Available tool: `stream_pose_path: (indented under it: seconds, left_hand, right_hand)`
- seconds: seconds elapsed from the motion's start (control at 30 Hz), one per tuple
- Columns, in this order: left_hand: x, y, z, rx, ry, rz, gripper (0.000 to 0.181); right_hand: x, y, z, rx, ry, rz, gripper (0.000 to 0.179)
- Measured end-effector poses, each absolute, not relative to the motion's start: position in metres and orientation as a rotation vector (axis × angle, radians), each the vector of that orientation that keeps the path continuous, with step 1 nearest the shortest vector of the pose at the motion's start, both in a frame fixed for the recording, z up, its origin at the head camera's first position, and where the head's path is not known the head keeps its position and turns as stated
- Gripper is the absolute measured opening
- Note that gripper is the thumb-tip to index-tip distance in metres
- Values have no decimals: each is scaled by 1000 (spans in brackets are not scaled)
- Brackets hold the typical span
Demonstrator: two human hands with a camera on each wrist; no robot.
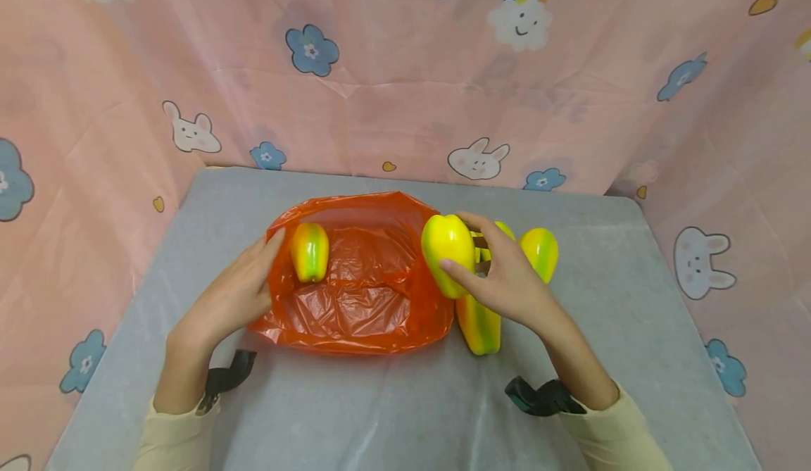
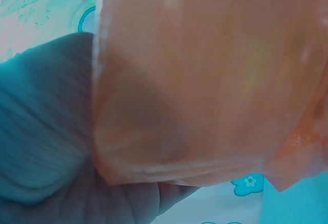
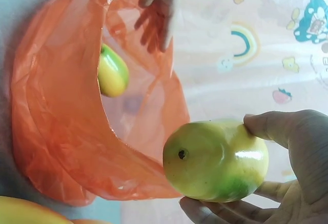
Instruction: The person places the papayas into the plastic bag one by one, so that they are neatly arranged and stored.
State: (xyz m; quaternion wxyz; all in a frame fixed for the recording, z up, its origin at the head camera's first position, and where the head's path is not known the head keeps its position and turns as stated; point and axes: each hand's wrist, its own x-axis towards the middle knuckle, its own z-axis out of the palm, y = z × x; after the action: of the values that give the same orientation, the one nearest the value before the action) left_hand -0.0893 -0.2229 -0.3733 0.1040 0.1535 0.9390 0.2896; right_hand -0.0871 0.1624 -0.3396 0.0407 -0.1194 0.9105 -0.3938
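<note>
Backdrop (image 1: 380,105): pink cloth printed with rabbits, blue flowers and a rainbow, rising beyond a grey table (image 1: 380,415).
Left hand (image 1: 234,291): from where I stand, its fingers look straight and spread against the left side of a red plastic bag (image 1: 361,316), partly veiled by the film.
Bagged fruit (image 1: 310,253): orange-yellow with a green stripe, just right of the left fingertips, within the bag.
Bag: mouth gaping between the two hands' fingers.
Held fruit (image 1: 446,256): mostly yellow, between right thumb and fingers, by the bag's right rim.
Orange-yellow fruit (image 1: 479,330): on the table, just nearer the person than the right thumb.
Right hand (image 1: 503,274): fingers curved round the held fruit.
Striped fruit (image 1: 541,251): just right of the right fingers, partly hidden by that hand.
</note>
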Motion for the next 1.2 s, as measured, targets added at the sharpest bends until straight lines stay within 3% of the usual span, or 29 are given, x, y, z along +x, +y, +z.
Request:
stream_pose_path:
  seconds: [1.2]
  left_hand:
    - [-87,-222,-372,441,2755,831,92]
  right_hand:
    - [-129,103,-326,-573,2610,-1106,76]
